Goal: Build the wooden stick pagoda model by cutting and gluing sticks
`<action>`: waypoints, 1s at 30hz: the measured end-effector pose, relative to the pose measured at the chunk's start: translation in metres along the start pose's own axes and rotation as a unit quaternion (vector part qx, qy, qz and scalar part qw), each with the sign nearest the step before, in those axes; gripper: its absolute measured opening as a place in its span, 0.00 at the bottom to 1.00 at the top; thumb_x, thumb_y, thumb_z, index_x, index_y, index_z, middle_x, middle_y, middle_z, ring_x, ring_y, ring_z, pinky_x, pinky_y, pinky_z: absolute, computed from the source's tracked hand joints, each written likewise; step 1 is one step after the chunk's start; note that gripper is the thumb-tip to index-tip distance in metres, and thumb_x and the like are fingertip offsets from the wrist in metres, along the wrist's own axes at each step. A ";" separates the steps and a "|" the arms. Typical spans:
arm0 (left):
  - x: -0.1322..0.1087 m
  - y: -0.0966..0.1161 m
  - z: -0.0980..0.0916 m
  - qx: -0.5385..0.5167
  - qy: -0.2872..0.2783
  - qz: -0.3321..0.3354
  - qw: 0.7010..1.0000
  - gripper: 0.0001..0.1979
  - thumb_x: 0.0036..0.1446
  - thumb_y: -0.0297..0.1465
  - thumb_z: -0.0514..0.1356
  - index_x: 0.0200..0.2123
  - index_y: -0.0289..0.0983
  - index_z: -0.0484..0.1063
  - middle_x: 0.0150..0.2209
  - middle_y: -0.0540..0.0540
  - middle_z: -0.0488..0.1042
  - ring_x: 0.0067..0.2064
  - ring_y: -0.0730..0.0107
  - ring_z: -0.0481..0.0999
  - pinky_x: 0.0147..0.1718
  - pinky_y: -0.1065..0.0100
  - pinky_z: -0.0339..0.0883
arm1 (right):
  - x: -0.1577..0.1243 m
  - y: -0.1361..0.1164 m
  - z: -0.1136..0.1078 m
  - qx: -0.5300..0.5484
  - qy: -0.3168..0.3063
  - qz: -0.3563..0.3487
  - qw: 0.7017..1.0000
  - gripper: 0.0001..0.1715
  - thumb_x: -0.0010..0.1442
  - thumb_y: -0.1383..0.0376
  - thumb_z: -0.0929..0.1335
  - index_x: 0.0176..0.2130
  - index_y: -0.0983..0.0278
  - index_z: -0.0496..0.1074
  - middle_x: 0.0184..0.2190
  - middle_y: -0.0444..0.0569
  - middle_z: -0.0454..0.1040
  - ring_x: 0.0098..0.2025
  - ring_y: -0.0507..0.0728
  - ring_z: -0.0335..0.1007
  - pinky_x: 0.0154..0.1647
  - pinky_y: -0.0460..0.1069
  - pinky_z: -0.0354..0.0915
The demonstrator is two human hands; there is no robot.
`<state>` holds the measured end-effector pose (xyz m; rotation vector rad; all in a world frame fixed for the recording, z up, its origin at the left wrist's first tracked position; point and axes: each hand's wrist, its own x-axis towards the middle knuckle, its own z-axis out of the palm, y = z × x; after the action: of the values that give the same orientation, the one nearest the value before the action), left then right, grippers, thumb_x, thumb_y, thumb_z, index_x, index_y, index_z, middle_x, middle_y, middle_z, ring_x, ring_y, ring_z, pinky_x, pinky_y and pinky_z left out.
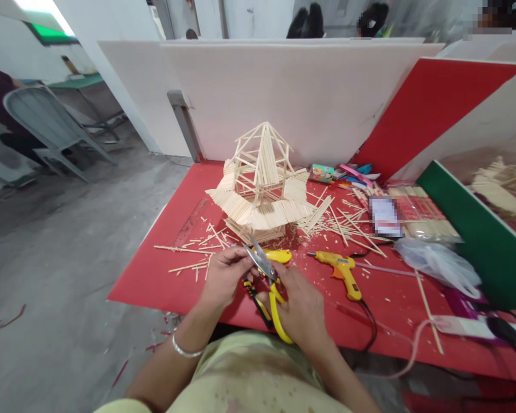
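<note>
Scissors: yellow-handled pair [264, 265], up off counter [155, 281], nr its front edge; blades look parted, tips pointing away fr. wearer.
R hand: [301, 301] grip wrapped round scissors' yellow handles.
L hand: [223, 278] fingertips drawn tog. right by blades; can't tell what, if anything, they pinch, or if they touch the metal. Pale bracelet [187, 348] on wrist.
Blk/yel. tool: [258, 304] on counter, btwn hands, partly hidden.
Stick model: [265, 166] upright just beyond hands, open-frame peaked top above wide slatted skirt.
Loose sticks: [337, 225] strewn R of model, more to its L, w/ small chips.
Glue gun: [343, 265] yellow, on its side R of R hand, nozzle twd L.
Far R: crumpled plastic bag [438, 265], wrapped stick packs [427, 213], green board [468, 241] leaning.
Back: white board [275, 92] upright behind model; red board [430, 109] slanted beside it.
L bkgd: gray chair [51, 117] on concrete floor.
</note>
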<state>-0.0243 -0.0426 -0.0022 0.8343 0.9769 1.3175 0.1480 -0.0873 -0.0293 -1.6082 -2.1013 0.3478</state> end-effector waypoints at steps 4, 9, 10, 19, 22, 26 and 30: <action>0.001 0.002 -0.006 0.044 -0.025 -0.003 0.999 0.10 0.46 0.34 0.71 0.26 0.33 0.77 0.19 0.48 0.75 0.20 0.74 0.73 0.20 0.75 0.68 | -0.003 0.000 0.001 0.012 -0.008 0.003 1.000 0.30 0.61 0.57 0.67 0.61 0.59 0.63 0.40 0.51 0.74 0.41 0.58 0.71 0.41 0.49 0.64; -0.001 -0.007 -0.012 0.051 -0.047 -0.014 0.997 0.09 0.49 0.33 0.70 0.28 0.33 0.78 0.21 0.48 0.76 0.21 0.74 0.73 0.21 0.74 0.68 | -0.006 -0.001 0.002 0.072 0.010 0.011 0.997 0.23 0.63 0.55 0.66 0.55 0.61 0.70 0.38 0.52 0.78 0.37 0.56 0.73 0.38 0.47 0.64; -0.001 -0.009 -0.011 0.047 -0.049 -0.019 0.998 0.09 0.49 0.33 0.70 0.29 0.33 0.78 0.21 0.48 0.76 0.21 0.74 0.73 0.22 0.74 0.68 | -0.006 -0.002 0.003 0.092 0.010 0.013 0.996 0.22 0.64 0.55 0.65 0.53 0.61 0.71 0.37 0.51 0.78 0.36 0.56 0.74 0.37 0.46 0.63; -0.006 -0.007 0.000 -0.011 -0.001 -0.032 0.999 0.15 0.48 0.33 0.71 0.39 0.34 0.78 0.27 0.49 0.77 0.24 0.78 0.73 0.24 0.76 0.68 | -0.030 0.034 0.017 -0.045 0.042 0.096 0.993 0.30 0.63 0.50 0.64 0.60 0.59 0.67 0.39 0.52 0.79 0.37 0.57 0.75 0.36 0.47 0.63; -0.006 -0.009 0.003 -0.021 -0.016 -0.054 0.998 0.14 0.48 0.33 0.70 0.38 0.33 0.77 0.26 0.49 0.76 0.23 0.79 0.72 0.22 0.77 0.66 | -0.041 0.051 0.013 -0.157 0.026 0.155 0.975 0.34 0.63 0.47 0.64 0.61 0.60 0.65 0.40 0.52 0.78 0.36 0.58 0.75 0.30 0.48 0.60; -0.005 -0.015 0.008 -0.042 -0.052 -0.086 0.994 0.13 0.50 0.33 0.70 0.37 0.34 0.74 0.26 0.49 0.75 0.23 0.78 0.72 0.20 0.77 0.63 | -0.048 0.056 0.006 -0.226 -0.014 0.190 0.955 0.30 0.65 0.51 0.62 0.61 0.61 0.65 0.40 0.53 0.78 0.36 0.58 0.75 0.26 0.48 0.57; -0.003 -0.016 0.013 -0.062 -0.072 -0.104 0.990 0.14 0.50 0.36 0.69 0.34 0.34 0.72 0.29 0.49 0.75 0.23 0.78 0.72 0.18 0.77 0.63 | -0.047 0.053 0.006 -0.238 -0.022 0.180 0.954 0.28 0.66 0.54 0.61 0.61 0.62 0.64 0.41 0.53 0.77 0.37 0.57 0.75 0.26 0.47 0.58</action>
<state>-0.0063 -0.0469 -0.0115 0.7020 0.8355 1.1109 0.1988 -0.1169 -0.0695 -2.2916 -2.0174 -0.0200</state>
